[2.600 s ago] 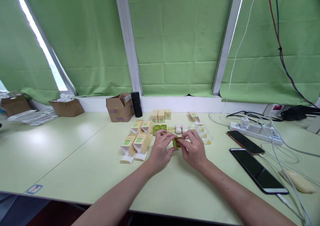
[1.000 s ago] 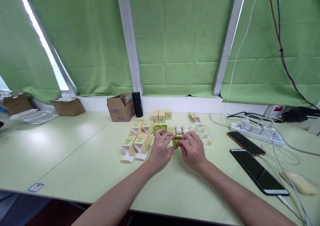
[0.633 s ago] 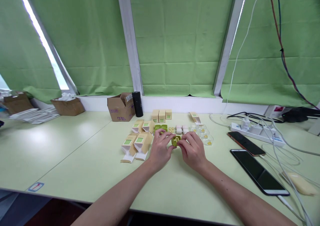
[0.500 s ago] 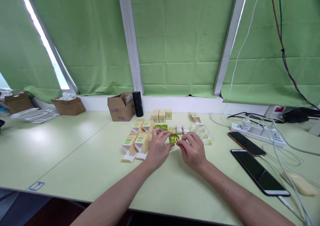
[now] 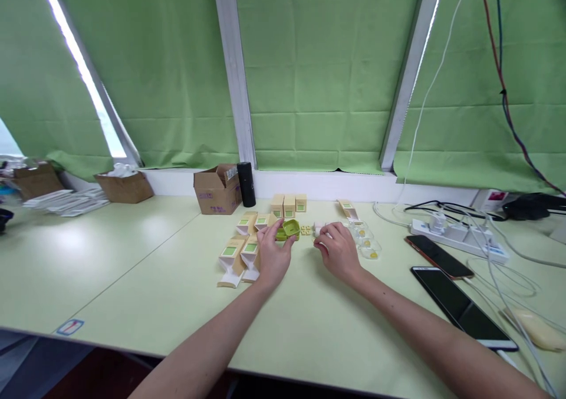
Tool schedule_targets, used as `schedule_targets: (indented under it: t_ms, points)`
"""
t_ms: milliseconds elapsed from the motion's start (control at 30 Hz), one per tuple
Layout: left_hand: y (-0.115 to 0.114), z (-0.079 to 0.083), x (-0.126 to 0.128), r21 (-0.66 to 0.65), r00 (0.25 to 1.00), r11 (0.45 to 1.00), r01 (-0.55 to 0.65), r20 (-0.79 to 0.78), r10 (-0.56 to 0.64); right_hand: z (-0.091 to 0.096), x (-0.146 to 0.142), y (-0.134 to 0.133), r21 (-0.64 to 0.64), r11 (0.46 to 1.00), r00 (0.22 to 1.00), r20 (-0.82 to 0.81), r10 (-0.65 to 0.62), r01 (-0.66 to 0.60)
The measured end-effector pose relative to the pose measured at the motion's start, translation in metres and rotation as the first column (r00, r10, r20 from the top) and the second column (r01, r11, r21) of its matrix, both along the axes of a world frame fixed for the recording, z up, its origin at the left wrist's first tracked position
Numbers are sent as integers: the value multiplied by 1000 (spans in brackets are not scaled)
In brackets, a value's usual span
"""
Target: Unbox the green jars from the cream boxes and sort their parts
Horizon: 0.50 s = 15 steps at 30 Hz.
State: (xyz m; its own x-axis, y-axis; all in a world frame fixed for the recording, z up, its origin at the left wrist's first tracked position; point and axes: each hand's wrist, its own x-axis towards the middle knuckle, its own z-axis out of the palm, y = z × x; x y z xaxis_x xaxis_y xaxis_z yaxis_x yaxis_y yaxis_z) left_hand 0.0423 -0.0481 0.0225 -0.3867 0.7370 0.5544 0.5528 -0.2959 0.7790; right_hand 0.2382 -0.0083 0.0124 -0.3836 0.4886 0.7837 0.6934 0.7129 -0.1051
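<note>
My left hand grips a small green square dish between thumb and fingers, tilted, with its hollow side facing me. Partly behind it is another green dish. My right hand is pinched above the table; a tiny pale yellow bit shows at its fingertips, too small to name. Small yellow pieces lie between my hands. A pale pink-white roll-like piece is partly hidden behind my right hand. Clear plastic packs with yellow centres lie just right of it.
Opened cream boxes with green labels stand left of my left hand. Closed cream boxes stand behind. A cardboard box and black cylinder are farther back. Phones, a power strip and cables occupy the right.
My left hand has moved the green dish left and away from me, toward the other green dish. My right hand has separated from the dish and stays pinched.
</note>
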Motion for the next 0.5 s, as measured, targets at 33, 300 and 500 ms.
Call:
schedule_targets:
  t_ms: [33, 300, 500]
  points:
    - [0, 0, 0, 1, 1000, 1000, 1, 14, -1, 0, -4, 6, -13, 1000, 1000, 27, -16, 16]
    - [-1, -2, 1, 45, 999, 999, 27, 35, -28, -14, -31, 38, -112, 979, 969, 198, -146, 171]
    - [-3, -1, 2, 45, 999, 998, 40, 18, -41, -22, -38, 44, -74, 970, 949, 236, -211, 234]
